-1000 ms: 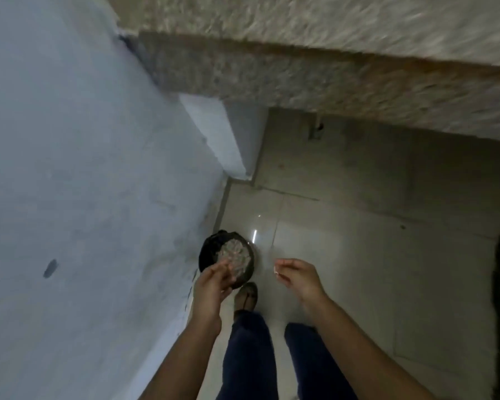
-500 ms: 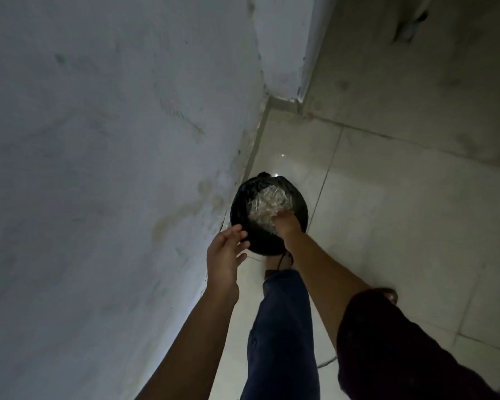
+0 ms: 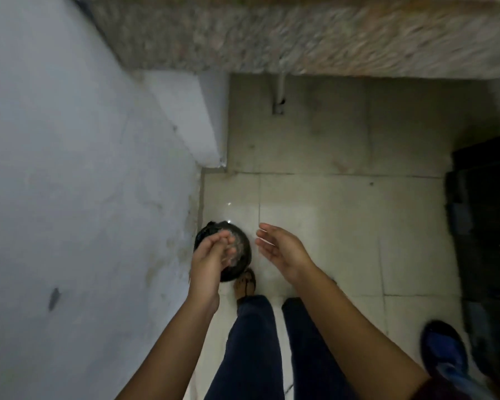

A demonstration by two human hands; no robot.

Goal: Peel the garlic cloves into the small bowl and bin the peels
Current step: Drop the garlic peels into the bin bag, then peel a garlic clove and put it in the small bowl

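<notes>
The left hand (image 3: pixel 211 258) hovers over the bin (image 3: pixel 247 259), fingers loosely straight and blurred, with nothing seen in its grip. The right hand (image 3: pixel 280 249) is held just beside the bin, palm turned inward, fingers spread and empty. The bin (black, lined) stands on the floor (image 3: pixel 329 226) against the wall (image 3: pixel 70 197), with pale peels (image 3: pixel 238 251) inside. A sandalled foot (image 3: pixel 246 284) is just below it. A granite counter (image 3: pixel 300 39) runs along the top.

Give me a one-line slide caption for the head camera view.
Left hand over the black bin of pale peels by the wall, right hand open beside it.
</notes>
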